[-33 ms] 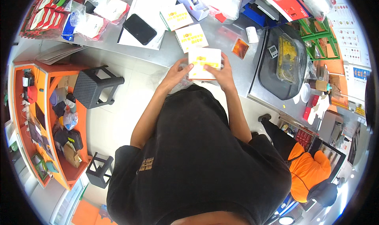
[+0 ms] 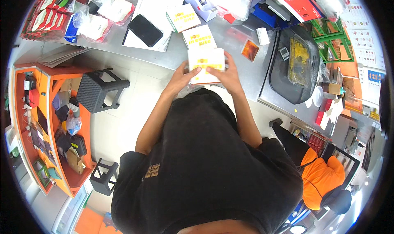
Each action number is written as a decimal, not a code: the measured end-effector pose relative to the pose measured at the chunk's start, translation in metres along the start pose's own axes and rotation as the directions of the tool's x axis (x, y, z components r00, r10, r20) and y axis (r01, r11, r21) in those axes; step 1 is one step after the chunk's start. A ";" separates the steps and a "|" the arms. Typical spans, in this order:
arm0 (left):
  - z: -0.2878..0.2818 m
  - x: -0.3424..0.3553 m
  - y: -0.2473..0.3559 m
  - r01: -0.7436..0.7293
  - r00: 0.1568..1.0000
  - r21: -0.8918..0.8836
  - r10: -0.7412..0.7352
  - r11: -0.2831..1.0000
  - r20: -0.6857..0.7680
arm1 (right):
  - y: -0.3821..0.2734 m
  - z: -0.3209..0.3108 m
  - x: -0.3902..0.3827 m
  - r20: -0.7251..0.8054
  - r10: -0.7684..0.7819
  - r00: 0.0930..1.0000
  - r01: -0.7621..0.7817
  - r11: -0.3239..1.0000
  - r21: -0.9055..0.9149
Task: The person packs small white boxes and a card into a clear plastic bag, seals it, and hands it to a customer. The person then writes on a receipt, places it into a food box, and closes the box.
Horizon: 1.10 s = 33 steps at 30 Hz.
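Note:
A squarish white box with yellow print is held between my two hands at the near edge of the metal counter. My left hand grips its left side, thumb lying on the top face. On the right side my right hand does the same, its thumb also on top. An orange-red strip shows along the box's near edge. Just beyond it lie two similar items, a white box with yellow print and another such box. The undersides of my fingers are hidden.
A black phone rests on white sheets at the left. A tape dispenser, a small orange packet and a black tub stand around the counter. Behind on the right is a person in orange; black stools stand left.
The held box has shifted slightly to the left and tilted a little, both hands moving with it. My grip on it stays the same.

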<state>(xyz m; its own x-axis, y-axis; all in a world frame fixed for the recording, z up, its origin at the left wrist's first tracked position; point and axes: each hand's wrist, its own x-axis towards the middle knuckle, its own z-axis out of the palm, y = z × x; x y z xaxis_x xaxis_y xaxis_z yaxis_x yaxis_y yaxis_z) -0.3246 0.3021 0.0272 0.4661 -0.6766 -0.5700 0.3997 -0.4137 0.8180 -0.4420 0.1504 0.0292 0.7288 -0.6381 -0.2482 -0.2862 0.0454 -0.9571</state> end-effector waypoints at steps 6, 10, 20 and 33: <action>-0.054 -0.037 0.030 -0.289 0.923 -0.404 0.141 0.868 -0.359 | -0.037 0.014 0.117 0.153 -0.270 0.950 0.302 0.920 -0.250; -0.080 -0.046 0.055 -0.337 0.913 -0.339 0.218 0.878 -0.344 | -0.007 -0.004 0.253 -0.043 -0.385 0.922 0.233 0.639 -0.733; -0.074 -0.044 0.082 -0.417 0.865 -0.373 0.237 0.829 -0.442 | 0.011 -0.022 0.280 0.184 -0.010 0.983 -0.003 0.998 0.068; -0.067 -0.022 0.116 -0.419 0.897 -0.483 0.271 0.769 -0.348 | 0.082 -0.017 0.283 0.006 -0.078 0.997 0.052 0.607 -0.793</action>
<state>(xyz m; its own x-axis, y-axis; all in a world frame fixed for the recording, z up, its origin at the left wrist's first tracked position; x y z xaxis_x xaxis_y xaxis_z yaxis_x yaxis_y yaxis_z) -0.2361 0.3098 0.1297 0.8013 -0.5075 -0.3168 0.4930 0.2600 0.8303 -0.2697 -0.0392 -0.1174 0.7523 -0.6355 -0.1739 -0.6294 -0.6152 -0.4748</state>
